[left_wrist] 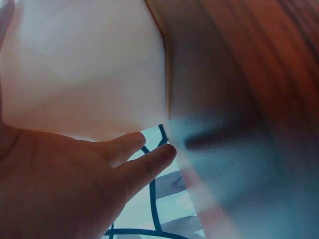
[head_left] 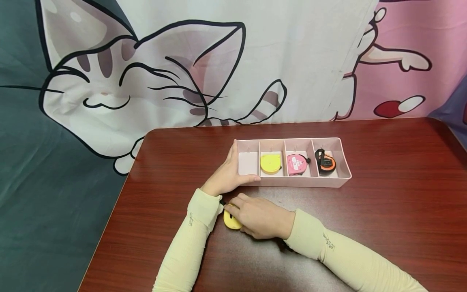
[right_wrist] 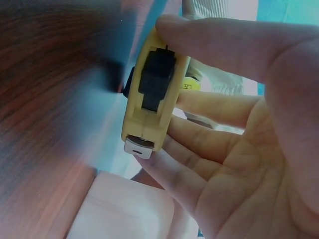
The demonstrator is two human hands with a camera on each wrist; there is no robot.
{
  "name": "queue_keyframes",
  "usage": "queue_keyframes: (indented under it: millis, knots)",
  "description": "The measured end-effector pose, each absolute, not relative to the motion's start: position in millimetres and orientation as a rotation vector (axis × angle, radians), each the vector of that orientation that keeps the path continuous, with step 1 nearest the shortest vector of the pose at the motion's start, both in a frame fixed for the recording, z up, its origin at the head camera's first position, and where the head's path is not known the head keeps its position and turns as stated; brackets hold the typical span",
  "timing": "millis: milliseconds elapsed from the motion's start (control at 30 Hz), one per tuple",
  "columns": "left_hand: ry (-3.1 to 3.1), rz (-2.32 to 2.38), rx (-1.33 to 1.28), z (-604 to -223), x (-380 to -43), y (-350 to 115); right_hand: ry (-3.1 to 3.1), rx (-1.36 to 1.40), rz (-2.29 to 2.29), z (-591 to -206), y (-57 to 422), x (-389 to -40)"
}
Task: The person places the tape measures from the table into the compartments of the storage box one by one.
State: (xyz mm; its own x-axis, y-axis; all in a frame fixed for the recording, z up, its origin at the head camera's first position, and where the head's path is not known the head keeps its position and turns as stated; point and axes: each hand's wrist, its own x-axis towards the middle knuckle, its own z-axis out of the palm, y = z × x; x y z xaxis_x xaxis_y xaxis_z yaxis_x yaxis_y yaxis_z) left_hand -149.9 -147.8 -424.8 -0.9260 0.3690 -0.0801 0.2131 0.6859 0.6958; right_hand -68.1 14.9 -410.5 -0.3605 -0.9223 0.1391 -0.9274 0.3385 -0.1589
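My left hand [head_left: 228,172] lies against the left end of a pale pink divided box [head_left: 292,182]. Its thumb runs along the front wall and its fingers stretch up the end wall; the left wrist view shows straight fingers [left_wrist: 144,167] beside the box's pale wall [left_wrist: 84,74]. Just in front of the box, my right hand [head_left: 257,217] holds a yellow tape measure [head_left: 230,221] at the table. In the right wrist view this tape measure [right_wrist: 132,117] stands on edge between thumb and fingers, its black button and metal hook showing.
From left to right, the box has a bare compartment [head_left: 248,162], then another yellow tape measure [head_left: 270,164], a pink tape measure [head_left: 297,164] and a black-and-orange tape measure [head_left: 326,163]. Under everything is a reddish-brown table [head_left: 394,202]. A cartoon-cat cloth [head_left: 292,48] hangs behind.
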Motion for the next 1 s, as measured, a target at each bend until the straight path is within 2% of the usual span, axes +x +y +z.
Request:
queue_keyframes:
  millis: [1000]
  knots:
    - [2.68,1.052,0.459,-424,-149,-148,-2.519,1.798,0.42,-400,20,-72]
